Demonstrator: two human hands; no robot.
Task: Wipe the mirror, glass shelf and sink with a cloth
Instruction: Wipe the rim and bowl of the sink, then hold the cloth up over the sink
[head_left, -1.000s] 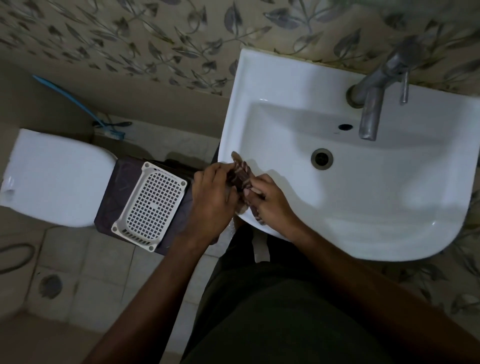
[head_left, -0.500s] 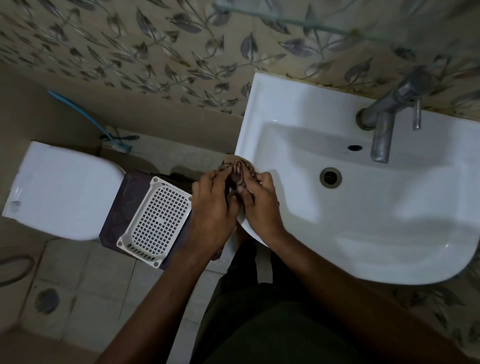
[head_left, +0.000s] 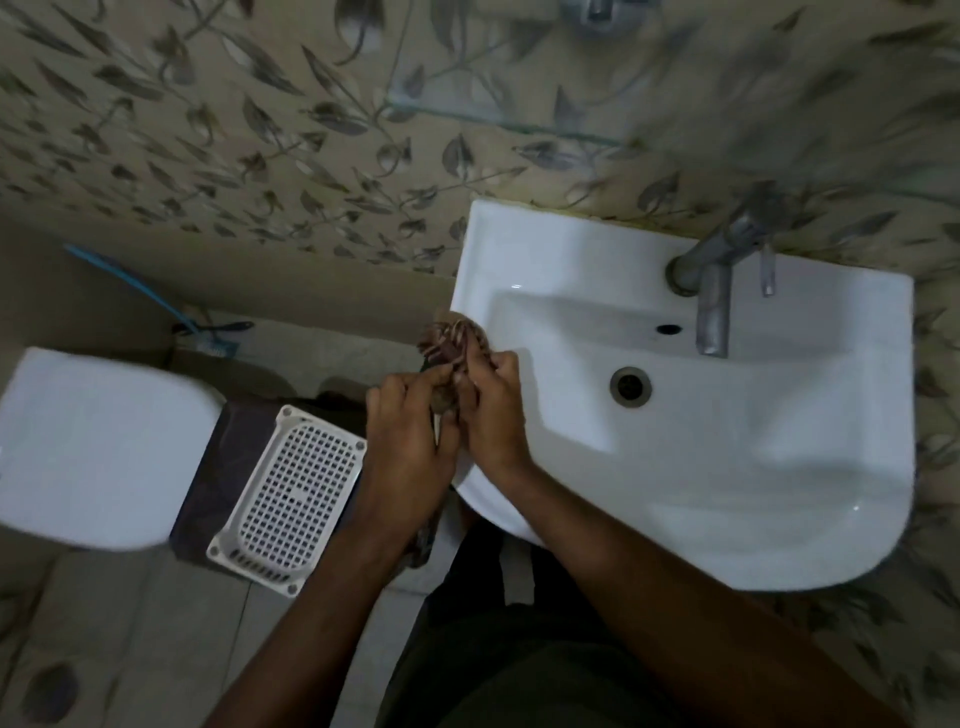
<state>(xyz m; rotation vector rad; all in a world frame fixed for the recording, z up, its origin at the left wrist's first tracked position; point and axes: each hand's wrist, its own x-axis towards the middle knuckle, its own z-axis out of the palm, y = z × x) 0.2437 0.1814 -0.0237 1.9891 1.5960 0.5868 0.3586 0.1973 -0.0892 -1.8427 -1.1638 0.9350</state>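
A white sink (head_left: 727, 467) fills the right of the head view, fixed to a leaf-patterned wall (head_left: 208, 130); its bowl looks dry and bears no visible streaks or suds, so whether it has been wiped cannot be told. Left of the sink, a white toilet lid (head_left: 98, 447) sits low, with a white perforated basket (head_left: 291, 493) on a dark cover between the lid and the sink. Above the sink, the blurred edge of the glass shelf (head_left: 498, 122) crosses the wall; no mirror is in view. A metal tap (head_left: 714, 296) stands at the sink's back rim, over the drain (head_left: 630, 383). At the sink's left rim, the left hand (head_left: 410, 441) and right hand (head_left: 491, 410) meet, fingers of both curled tight around a brown striped cloth (head_left: 452, 338), which bunches up above the knuckles, a tail hanging below the left wrist. The cloth is being gathered or wrung, by the look of it, not yet pressed to any surface; the wiping appears largely ahead.
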